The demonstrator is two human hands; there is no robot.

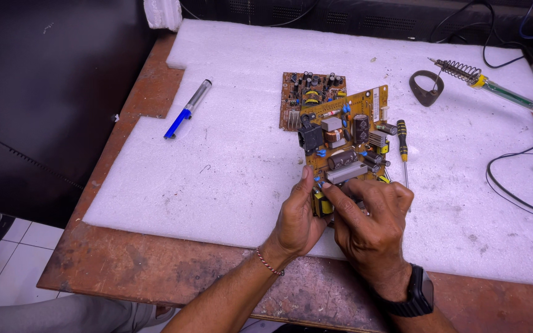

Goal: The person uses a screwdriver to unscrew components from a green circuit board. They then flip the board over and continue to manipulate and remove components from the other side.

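Board, a tan circuit board crowded with capacitors, coils and a black block, lies tilted on the foam sheet, which covers most of the rusty brown table. Its near end sits under both hands, and its far end overlaps a second, smaller board lying flat behind it. The left hand grips the near left edge of the board, thumb pressed up along the side and fingers curled beneath, so it is closed on the board. The right hand is curled over the near right corner, index finger stretched toward the left thumb, touching small blue parts there; whether it pinches a part or only presses on it cannot be told. A black watch sits on the right wrist and a beaded bracelet on the left. A soldering iron rests at the far right of the foam, its tip in a spring holder, its cable looping down the sheet. A screwdriver with a yellow-and-black handle lies just beside the board's right edge. A dark ring-shaped stand lies near the iron's tip. A blue pen lies well apart at the left
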